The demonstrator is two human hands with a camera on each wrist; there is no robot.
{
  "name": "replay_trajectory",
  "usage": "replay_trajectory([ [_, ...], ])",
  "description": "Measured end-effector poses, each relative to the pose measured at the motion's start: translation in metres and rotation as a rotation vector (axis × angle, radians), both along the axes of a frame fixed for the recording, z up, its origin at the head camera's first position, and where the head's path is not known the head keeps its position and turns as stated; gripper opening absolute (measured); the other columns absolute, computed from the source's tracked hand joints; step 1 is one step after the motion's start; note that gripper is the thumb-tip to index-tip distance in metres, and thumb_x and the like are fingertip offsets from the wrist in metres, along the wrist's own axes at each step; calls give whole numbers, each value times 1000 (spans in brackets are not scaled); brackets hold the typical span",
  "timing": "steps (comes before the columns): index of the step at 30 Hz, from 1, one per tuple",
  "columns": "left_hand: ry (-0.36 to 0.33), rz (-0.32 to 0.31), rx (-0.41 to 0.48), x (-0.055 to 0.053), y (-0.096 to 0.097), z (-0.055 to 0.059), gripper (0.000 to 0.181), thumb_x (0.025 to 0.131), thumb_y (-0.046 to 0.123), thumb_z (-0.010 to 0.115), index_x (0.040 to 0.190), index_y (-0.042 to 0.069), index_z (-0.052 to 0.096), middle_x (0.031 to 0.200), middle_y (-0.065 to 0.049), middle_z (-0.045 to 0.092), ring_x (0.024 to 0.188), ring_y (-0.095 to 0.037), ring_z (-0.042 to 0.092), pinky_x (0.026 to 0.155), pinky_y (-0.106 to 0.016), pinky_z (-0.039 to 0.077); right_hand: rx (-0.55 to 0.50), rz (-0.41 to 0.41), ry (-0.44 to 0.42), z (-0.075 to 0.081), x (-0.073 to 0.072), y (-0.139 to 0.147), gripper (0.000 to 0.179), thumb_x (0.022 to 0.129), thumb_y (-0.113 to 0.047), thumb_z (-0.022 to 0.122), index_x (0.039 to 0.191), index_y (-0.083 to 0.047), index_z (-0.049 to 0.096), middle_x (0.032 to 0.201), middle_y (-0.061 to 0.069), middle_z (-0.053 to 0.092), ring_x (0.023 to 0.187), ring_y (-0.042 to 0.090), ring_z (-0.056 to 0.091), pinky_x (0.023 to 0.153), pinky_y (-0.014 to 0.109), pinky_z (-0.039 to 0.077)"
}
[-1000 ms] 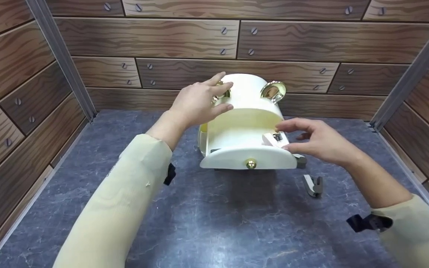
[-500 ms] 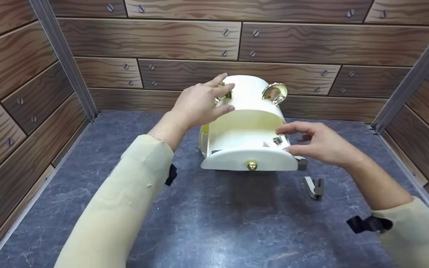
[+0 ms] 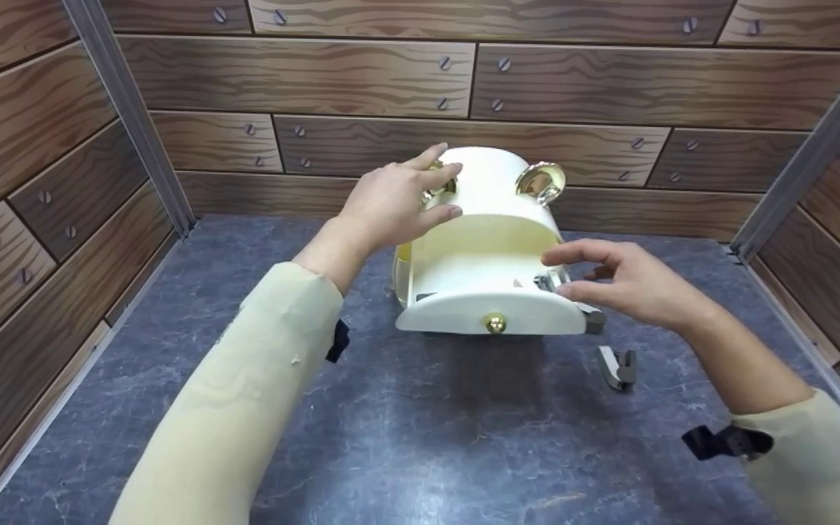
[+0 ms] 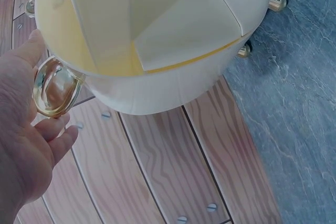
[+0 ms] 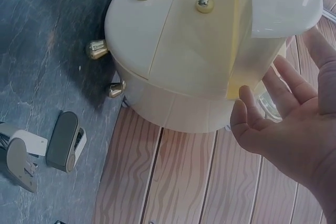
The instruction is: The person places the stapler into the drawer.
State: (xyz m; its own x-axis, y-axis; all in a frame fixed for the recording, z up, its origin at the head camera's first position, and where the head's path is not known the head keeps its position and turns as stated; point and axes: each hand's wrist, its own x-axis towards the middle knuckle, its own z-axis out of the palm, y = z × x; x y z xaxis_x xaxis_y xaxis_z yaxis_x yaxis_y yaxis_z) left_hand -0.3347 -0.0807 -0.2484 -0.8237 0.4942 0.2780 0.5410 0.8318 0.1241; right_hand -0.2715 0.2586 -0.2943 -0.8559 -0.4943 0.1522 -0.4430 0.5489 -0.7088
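A cream-white rounded box (image 3: 489,179) with gold ears and gold feet stands against the back wall, its upper drawer (image 3: 449,313) pulled out. My left hand (image 3: 394,204) rests over the left gold ear (image 4: 56,86), fingers extended and thumb towards the drawer's side. At the drawer's right side, my right hand (image 3: 628,284) has its thumb and index finger apart. Between those fingertips a small stapler (image 3: 553,280) lies inside the drawer; the drawer wall hides part of it. In the right wrist view, the right fingers (image 5: 281,90) are loosely spread beside the drawer.
Two grey-and-white staplers lie on the dark marbled tabletop right of the box: one stapler (image 5: 65,141) close to it, another stapler (image 3: 617,368) nearer the front. The right gold ear (image 3: 541,182) sticks out above. Wood-patterned walls (image 3: 362,76) enclose the table.
The stapler in the drawer has turned and sunk lower between my right fingertips. My left hand stays at the ear, and the view has shifted slightly.
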Motion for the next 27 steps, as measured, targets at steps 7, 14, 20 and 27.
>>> replay_trajectory([
  [7,1,-5,-3,-1,1,0,68,106,61,56,165,32,41,176,3,23,137,-39,57,110,-55,47,-83,-25,44,4,6,7,42,101,-16,76,141,-8,68,137,12,69,104,17,74,82,25,60],
  [14,1,-2,0,0,-1,0,67,106,60,56,165,33,42,176,4,22,138,-39,57,110,-55,47,-149,-143,124,3,10,34,44,103,-16,73,147,-12,63,132,-5,72,108,11,72,78,22,58],
  [20,11,-5,-5,0,-1,1,67,106,60,56,165,33,42,176,3,23,132,-38,62,104,-55,51,-166,-232,130,-13,8,68,48,103,-17,73,149,-11,60,134,-4,71,112,4,70,82,19,58],
  [27,9,-6,-7,0,0,0,67,105,61,56,165,33,42,175,3,24,131,-39,62,101,-54,53,-103,-284,126,-49,6,101,51,102,-19,76,149,-9,60,134,-9,69,113,-3,65,87,12,51],
])
